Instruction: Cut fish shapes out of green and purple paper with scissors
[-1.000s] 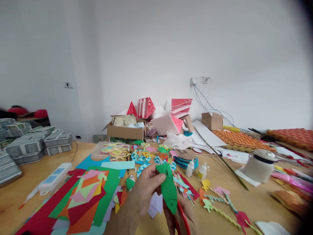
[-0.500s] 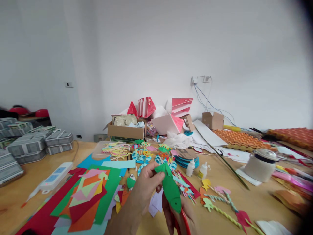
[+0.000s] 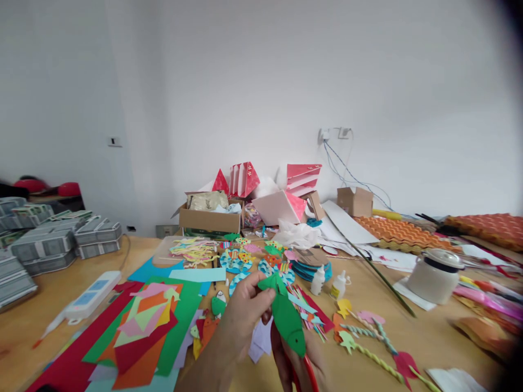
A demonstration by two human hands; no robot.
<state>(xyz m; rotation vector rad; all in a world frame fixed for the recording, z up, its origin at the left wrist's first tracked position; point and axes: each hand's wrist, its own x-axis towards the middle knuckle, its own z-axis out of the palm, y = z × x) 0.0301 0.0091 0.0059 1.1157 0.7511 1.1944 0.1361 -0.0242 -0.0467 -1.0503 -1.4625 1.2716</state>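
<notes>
A green paper fish (image 3: 288, 321) with a small drawn eye hangs slantwise between my hands, tail up and head down to the right. My left hand (image 3: 249, 307) pinches its tail between thumb and fingers. Below and behind the fish, my right hand (image 3: 304, 356) is closed around red-handled scissors (image 3: 310, 375); the blades are hidden by the fish and hand. Lilac paper pieces (image 3: 261, 340) lie under the hands. Left of my left wrist are small paper fish cutouts (image 3: 206, 332) in several colours.
Stacked coloured paper (image 3: 188, 305) lies at left, beside a white glue gun (image 3: 92, 296). Two small glue bottles (image 3: 318, 280) stand right of centre, near twisted paper stems (image 3: 378, 362). A white lidded pot (image 3: 435, 275) is at right, a cardboard box (image 3: 210, 220) at the back.
The fish's head has shifted very slightly right. Both hands keep their hold, and the camera view has moved only a little.
</notes>
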